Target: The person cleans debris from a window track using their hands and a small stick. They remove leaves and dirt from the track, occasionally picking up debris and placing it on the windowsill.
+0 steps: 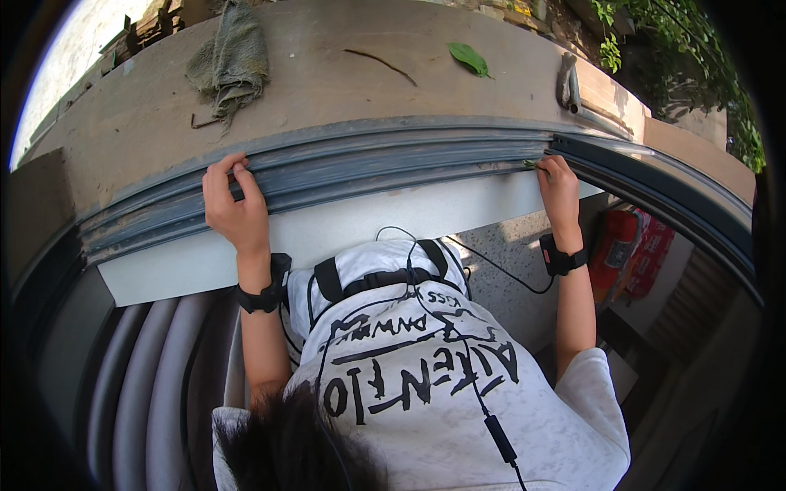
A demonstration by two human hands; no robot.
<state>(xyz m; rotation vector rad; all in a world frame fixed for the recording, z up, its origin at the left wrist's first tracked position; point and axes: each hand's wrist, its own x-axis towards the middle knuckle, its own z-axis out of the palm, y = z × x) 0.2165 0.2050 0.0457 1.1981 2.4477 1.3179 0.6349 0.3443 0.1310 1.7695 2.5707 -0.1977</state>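
My left hand (236, 199) hovers over the left part of a grey metal sliding-window track (393, 156), its fingers loosely curled, and I see nothing held in it. Over at the track's right end, my right hand (557, 184) pinches a small green plant sprig (530, 164) between thumb and fingertips. The sprig is just above the inner edge of the track. Dust and worn streaks mark the track's grooves. A white inner sill (344, 215) runs along the track on my side.
Outside lies a concrete ledge (319, 80) with a frayed cloth (236, 58), a twig (384, 64), a green leaf (468, 59) and a metal pipe piece (574, 92). The dark window frame (651, 190) stands to the right. Cables (503, 267) hang near my right wrist.
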